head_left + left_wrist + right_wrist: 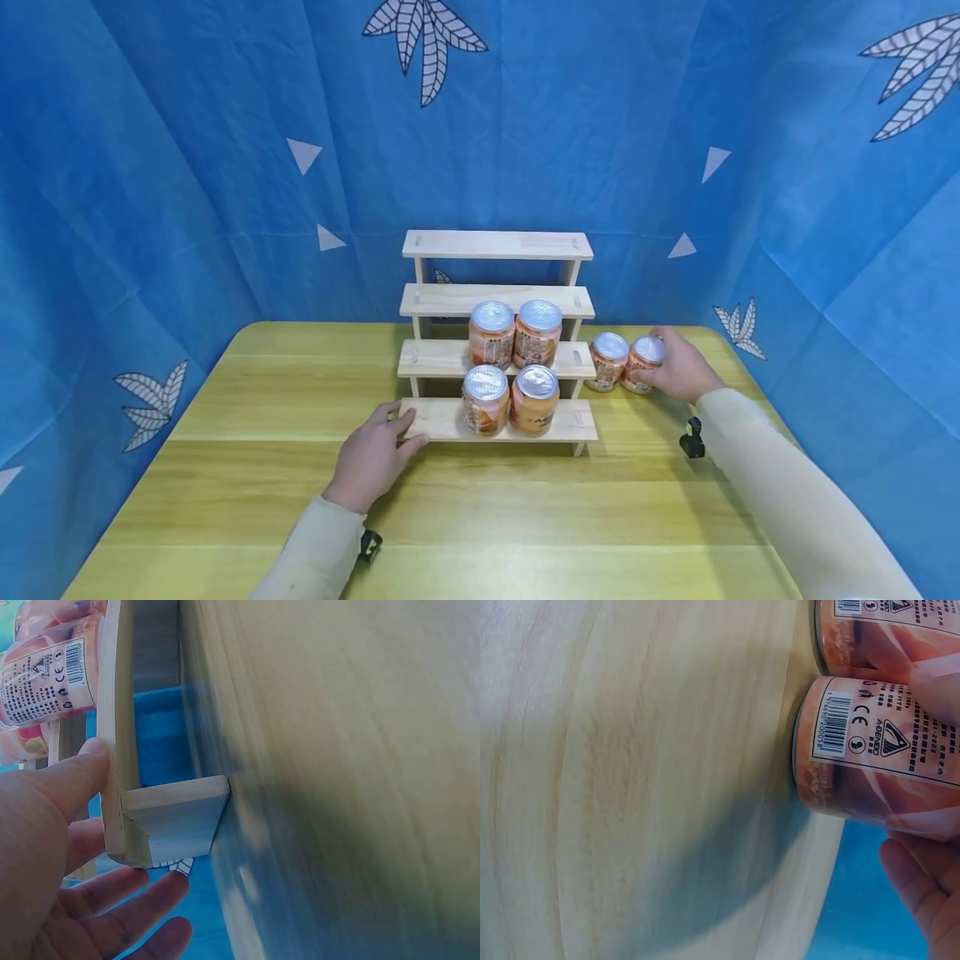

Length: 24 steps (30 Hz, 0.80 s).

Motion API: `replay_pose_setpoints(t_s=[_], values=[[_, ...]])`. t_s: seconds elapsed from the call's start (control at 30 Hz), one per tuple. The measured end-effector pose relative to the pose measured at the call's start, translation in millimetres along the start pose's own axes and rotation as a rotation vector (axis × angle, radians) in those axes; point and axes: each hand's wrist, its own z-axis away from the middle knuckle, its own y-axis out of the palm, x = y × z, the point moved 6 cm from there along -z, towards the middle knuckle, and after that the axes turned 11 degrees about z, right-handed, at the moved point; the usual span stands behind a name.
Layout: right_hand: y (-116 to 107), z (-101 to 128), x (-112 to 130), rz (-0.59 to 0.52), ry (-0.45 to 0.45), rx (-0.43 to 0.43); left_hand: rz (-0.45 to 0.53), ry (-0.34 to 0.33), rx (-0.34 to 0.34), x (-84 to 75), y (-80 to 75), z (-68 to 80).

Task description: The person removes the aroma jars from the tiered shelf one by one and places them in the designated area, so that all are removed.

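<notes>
Head view: a stepped wooden rack (497, 333) stands on the table (247, 400) between the two hands. The left hand (372, 457) rests at the left end of the rack's lowest step, thumb on top of the board, fingers loosely extended at its edge. Two cans (510, 400) stand upright on that step, just right of this hand; two more cans (514, 333) stand on the step above them. The two upper steps hold nothing. The right hand (678, 367) is to the right of the rack, fingers curled round the outer can (645, 363), which stands on the table. Touching it, on the side toward the rack, stands another can (608, 361). All lids are sealed; contents not visible.

Left wrist view: the thumb (71, 780) presses the top face of the step (120, 750); the fingers (127, 907) lie spread and nearly straight under the board's end, by its leg (176, 817). A can label (45, 675) shows beyond the thumb.

Right wrist view: the gripped can (877, 761) stands on the table near its edge, fingers (922, 877) wrapped round its far side. The neighbouring can (889, 634) stands just beside it; whether they touch cannot be told here.
</notes>
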Motion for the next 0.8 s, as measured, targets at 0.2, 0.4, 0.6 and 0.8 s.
replay_pose_setpoints(t_s=[0.2, 0.4, 0.6, 0.8], values=[[2.4, -3.0, -2.5, -0.002, 0.012, -0.005, -0.007, 0.015, -0.008, -0.8, -1.4, -0.4], [1.5, -3.9, -4.4, 0.011, -0.001, 0.021, -0.012, 0.001, 0.001, -2.3, -2.0, -0.4], [-5.7, -1.0, -0.6, 0.052, -0.029, 0.032, -0.012, -0.010, 0.002, -3.1, -2.8, 0.8], [-14.7, 0.8, 5.3, 0.091, -0.018, 0.046, -0.006, -0.010, 0.000, -3.6, -2.9, 1.8]])
